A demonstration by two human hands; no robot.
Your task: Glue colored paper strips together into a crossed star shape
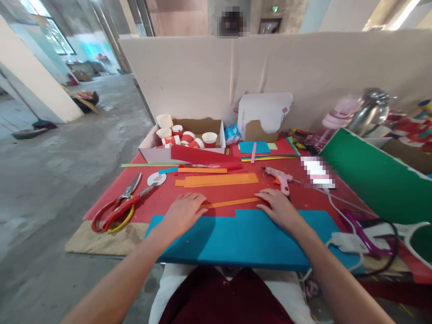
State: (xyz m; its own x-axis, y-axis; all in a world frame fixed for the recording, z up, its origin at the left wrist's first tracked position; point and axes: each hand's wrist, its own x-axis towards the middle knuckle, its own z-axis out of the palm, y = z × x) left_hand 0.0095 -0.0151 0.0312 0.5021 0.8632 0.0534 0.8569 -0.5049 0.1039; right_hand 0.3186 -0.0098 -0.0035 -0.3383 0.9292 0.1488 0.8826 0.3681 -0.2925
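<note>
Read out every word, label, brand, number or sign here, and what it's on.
None can be read.
White cardboard lid: red mark and faint edge print, too small.
Blue-and-white plastic packet: markings blurred.
Small green lit sign, background: too small.
White round disc: printed marks, blurred.

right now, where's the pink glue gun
In the head view, the pink glue gun lies right of centre on the red sheet, just beyond the right hand and right of the wide orange strips.
</note>
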